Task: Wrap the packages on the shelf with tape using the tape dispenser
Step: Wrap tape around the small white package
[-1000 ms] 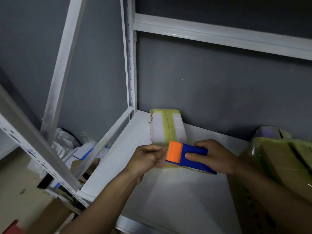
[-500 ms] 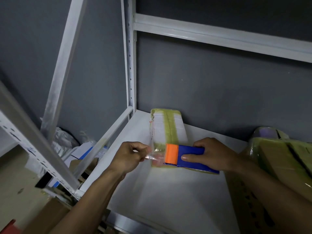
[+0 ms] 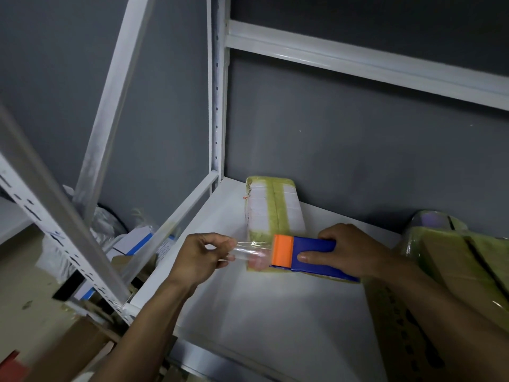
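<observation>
Clear and glossy, a strip of tape (image 3: 248, 250) stretches level between our two hands, just above the white shelf (image 3: 261, 312). Our left hand (image 3: 201, 260) pinches its free end between thumb and curled fingers, out past the left edge of the package (image 3: 275, 208). Our right hand (image 3: 349, 249) grips the tape dispenser (image 3: 311, 253), thumb along its near side and fingers wrapped over the far side. The dispenser's blue body lies across the near end of the package, with the orange head pointing left toward the tape. The package is a flat parcel, yellowish-green with pale panels. It lies on the shelf with its far end up by the grey wall (image 3: 358, 147), close to the white corner post (image 3: 217, 106). At the right edge of the shelf we see a larger box (image 3: 454, 260) of brown card under greenish film, near our right wrist. Beyond the shelf's left rail, lower down, sit cartons and a white bag (image 3: 104, 224), too dim for us to make out further.
</observation>
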Action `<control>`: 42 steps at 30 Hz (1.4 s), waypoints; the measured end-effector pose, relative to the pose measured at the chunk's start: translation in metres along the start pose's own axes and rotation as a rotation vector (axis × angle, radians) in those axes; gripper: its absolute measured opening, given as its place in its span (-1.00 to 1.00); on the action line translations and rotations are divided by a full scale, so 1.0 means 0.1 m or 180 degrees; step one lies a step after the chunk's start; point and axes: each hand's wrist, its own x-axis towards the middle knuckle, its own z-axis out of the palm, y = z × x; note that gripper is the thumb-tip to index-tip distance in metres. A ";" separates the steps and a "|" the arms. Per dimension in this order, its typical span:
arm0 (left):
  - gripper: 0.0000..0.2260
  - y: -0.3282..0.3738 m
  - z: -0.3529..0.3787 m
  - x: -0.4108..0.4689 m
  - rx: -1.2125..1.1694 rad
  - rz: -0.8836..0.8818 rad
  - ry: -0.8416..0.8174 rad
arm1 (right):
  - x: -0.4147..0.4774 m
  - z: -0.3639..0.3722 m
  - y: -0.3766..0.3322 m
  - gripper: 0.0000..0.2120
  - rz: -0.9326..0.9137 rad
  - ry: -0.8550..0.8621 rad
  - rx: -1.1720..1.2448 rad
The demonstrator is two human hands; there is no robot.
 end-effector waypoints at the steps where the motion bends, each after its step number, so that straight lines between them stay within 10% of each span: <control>1: -0.94 -0.02 -0.02 0.01 -0.0001 0.0008 0.0019 | -0.01 0.01 -0.03 -0.36 0.0024 0.0008 -0.0031; 24: -0.93 -0.58 0.27 0.43 -0.0158 0.0094 0.0623 | 0.38 0.17 -0.83 -0.26 0.0674 0.0124 -0.2014; 34: -0.84 -0.59 0.42 0.57 -0.0258 -0.0341 0.0193 | 0.59 0.15 -0.81 -0.26 0.0839 -0.0093 -0.1953; 37: -0.51 -0.62 0.39 0.59 0.0129 -0.0325 0.0331 | 0.63 0.16 -0.76 -0.24 0.0874 -0.0167 -0.1887; 42: -0.75 -0.74 0.63 0.40 -0.0421 0.0311 -0.0334 | 0.66 0.16 -0.70 -0.26 0.0901 -0.0201 -0.1803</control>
